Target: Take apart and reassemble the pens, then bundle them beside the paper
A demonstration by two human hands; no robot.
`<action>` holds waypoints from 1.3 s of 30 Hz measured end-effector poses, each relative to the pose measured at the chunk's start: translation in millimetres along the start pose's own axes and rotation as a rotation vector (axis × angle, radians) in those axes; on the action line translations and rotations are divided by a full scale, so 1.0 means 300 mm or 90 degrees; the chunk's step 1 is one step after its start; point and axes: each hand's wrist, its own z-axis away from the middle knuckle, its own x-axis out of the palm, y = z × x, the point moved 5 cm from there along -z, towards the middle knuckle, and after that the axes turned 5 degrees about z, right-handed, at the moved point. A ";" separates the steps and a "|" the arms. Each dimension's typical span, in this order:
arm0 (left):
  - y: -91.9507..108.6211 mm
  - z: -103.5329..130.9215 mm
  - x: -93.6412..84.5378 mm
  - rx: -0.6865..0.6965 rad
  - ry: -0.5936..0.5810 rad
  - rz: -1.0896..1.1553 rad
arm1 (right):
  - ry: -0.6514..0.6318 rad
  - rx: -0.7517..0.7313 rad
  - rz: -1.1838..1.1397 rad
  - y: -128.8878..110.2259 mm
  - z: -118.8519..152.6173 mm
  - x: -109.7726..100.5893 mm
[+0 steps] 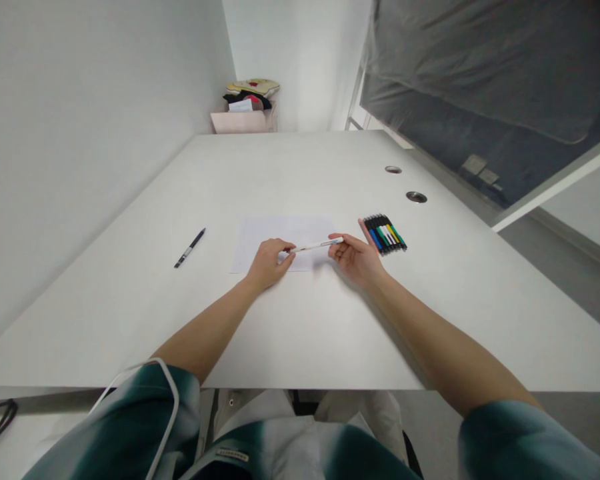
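A slim white pen (313, 247) is held level between both hands above a sheet of paper (290, 227). My left hand (270, 262) pinches its left end with thumb and fingers. At the other end, which carries a clip, my right hand (354, 257) grips the pen between thumb and fingertips. Just beyond the right hand lies a row of several markers (386, 233) in black, blue, green, white and yellow, with a pinkish strip along its left side. A single dark pen (190, 248) rests on the table, left of the paper.
The white table (290, 173) runs back to a pink bin (240, 122) piled with fabric items. Two round cable holes (417, 197) sit near its right edge. A wall borders the left side, and a grey-covered frame (480, 80) stands at right. A white cable (167, 380) crosses the left sleeve.
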 end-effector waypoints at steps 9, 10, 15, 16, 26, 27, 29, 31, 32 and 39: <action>0.034 0.008 0.013 0.018 -0.025 0.012 | -0.093 -0.025 0.213 0.015 0.033 0.059; 0.040 0.009 0.016 0.024 -0.035 0.011 | -0.115 -0.030 0.270 0.019 0.040 0.072; 0.038 0.012 0.017 0.010 -0.044 -0.040 | -0.051 -0.124 0.395 -0.016 0.049 0.057; 0.029 0.012 0.016 -0.002 -0.043 -0.061 | -0.010 -0.148 0.420 -0.029 0.046 0.040; -0.034 0.021 0.047 -0.067 -0.120 -0.153 | 0.156 -0.123 0.552 -0.025 0.009 -0.033; -0.034 0.021 0.047 -0.068 -0.124 -0.153 | 0.146 -0.117 0.563 -0.021 0.006 -0.029; -0.033 0.019 0.047 -0.070 -0.128 -0.154 | 0.136 -0.118 0.586 -0.019 0.003 -0.024; -0.032 0.017 0.046 -0.072 -0.131 -0.155 | 0.139 -0.123 0.598 -0.021 0.000 -0.025; -0.031 0.016 0.046 -0.073 -0.132 -0.154 | 0.141 -0.124 0.601 -0.022 -0.001 -0.026; -0.024 0.015 0.045 -0.071 -0.136 -0.145 | 0.119 -0.148 0.628 -0.011 -0.004 -0.023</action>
